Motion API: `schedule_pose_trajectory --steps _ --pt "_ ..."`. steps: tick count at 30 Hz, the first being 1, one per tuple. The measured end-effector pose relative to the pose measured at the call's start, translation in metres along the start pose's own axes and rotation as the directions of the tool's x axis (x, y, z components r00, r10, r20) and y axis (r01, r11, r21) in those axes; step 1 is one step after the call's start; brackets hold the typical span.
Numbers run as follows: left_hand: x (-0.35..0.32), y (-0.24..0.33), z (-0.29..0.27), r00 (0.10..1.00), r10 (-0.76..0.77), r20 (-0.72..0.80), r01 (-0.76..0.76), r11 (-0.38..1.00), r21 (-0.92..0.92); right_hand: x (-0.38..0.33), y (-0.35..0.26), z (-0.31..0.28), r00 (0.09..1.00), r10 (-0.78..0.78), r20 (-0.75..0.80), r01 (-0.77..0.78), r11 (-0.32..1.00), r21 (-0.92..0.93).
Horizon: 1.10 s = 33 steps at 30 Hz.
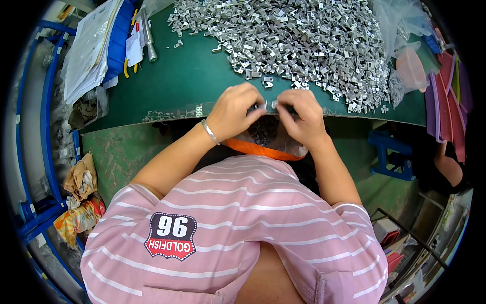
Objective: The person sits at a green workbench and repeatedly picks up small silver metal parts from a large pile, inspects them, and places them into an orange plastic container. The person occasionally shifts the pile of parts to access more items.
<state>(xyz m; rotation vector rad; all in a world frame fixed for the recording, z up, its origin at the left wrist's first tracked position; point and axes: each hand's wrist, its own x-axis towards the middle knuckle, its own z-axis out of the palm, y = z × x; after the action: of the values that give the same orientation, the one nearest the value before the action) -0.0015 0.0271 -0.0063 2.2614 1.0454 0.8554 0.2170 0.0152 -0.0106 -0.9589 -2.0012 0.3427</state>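
Over the near edge of the green table (167,76), both my hands are raised close together with a narrow gap between them. My left hand (234,110) is closed, and a small silvery metal piece (261,106), slightly blurred, shows at its fingertips. My right hand (304,117) pinches another small silvery piece (274,104). Just beyond my fingers spreads a large heap of small bent metal brackets (304,40). A few loose brackets (267,81) lie at its near edge. Below my hands, in my lap, sits an orange-rimmed container (263,149) with small dark parts inside.
A blue bin (117,43) with papers, yellow-handled tools and a metal rod stand at the far left. A pink cup (410,68) and plastic bags are at the far right. A blue stool (390,154) and another person's arm (447,167) appear right; blue shelving (45,126) runs left.
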Motion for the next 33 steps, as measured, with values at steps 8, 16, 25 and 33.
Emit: schedule_pose_trajectory --steps 8,16,25,33 --pt "0.019 0.004 0.014 0.974 -0.045 -0.221 0.065 0.994 0.084 0.028 0.000 0.018 0.998 0.013 -0.055 -0.024 0.979 -0.205" --pt "-0.005 0.008 0.004 0.993 0.093 -0.067 -0.092 0.996 0.013 -0.002 -0.013 -0.002 0.980 0.005 0.197 0.010 0.997 -0.075" --pt "0.030 -0.018 0.000 0.973 0.025 -0.231 0.046 0.953 0.300 -0.007 -0.001 -0.012 0.975 0.169 -0.145 -0.209 0.920 -0.331" --pt "0.024 -0.022 -0.006 0.979 0.173 -0.111 -0.135 0.949 0.283 0.007 -0.003 0.023 0.980 0.188 -0.066 -0.194 0.977 -0.091"
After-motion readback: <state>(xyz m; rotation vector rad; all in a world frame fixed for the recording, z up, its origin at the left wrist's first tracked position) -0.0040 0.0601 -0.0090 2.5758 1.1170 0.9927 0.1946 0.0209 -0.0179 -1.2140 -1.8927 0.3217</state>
